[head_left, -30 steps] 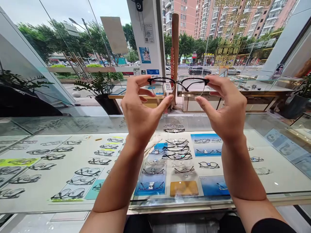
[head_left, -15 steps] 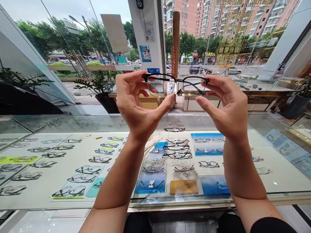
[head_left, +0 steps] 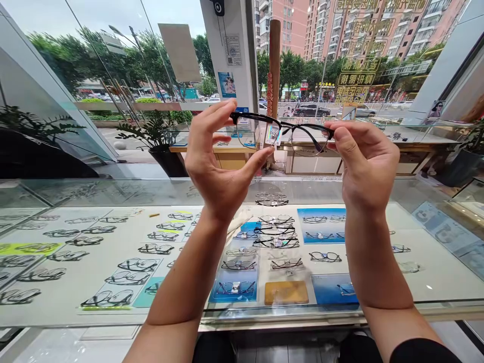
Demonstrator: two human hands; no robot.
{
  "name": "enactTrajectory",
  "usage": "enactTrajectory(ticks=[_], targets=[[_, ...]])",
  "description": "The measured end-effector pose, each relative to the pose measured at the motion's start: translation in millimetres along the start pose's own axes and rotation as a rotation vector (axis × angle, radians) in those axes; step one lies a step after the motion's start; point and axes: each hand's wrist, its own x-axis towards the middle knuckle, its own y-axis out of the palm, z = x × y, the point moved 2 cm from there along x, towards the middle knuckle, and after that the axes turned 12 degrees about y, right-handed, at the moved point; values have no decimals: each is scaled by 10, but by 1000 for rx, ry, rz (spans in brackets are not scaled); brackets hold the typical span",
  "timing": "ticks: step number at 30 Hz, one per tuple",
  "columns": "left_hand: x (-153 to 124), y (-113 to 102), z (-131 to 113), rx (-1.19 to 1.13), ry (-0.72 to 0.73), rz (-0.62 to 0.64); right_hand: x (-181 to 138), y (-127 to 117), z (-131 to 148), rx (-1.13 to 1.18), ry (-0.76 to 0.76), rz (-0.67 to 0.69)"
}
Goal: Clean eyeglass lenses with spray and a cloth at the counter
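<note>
Pinching the glasses [head_left: 286, 124] is the right hand [head_left: 368, 166]; whether the left hand [head_left: 216, 169] (thumb spread) grasps too, I cannot tell.

Tag [head_left: 274, 135] too small to read, black sleeve [head_left: 425, 351] cropped

2 hands [head_left: 212, 164] seen, 1 pair of glasses [head_left: 286, 124] held, 1 tag [head_left: 273, 135]. Over 20 frames [head_left: 325, 255] seen in counter [head_left: 287, 318]; exact count can't be made. Also counted: 1 orange block [head_left: 286, 293], 1 speaker [head_left: 218, 7], 1 post [head_left: 274, 60], 2 pots [head_left: 170, 161].
</note>
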Motion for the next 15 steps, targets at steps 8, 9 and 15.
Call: enactTrajectory(ticks=[8,9,15], targets=[[-27,26,22,11,72,31,24,3,-114,-109,-17,65],[-26,30,19,3,78,40,25,1,-122,-116,-15,74],[-43,62,52,-32,77,24,20,-3,-92,-138,-13,131]])
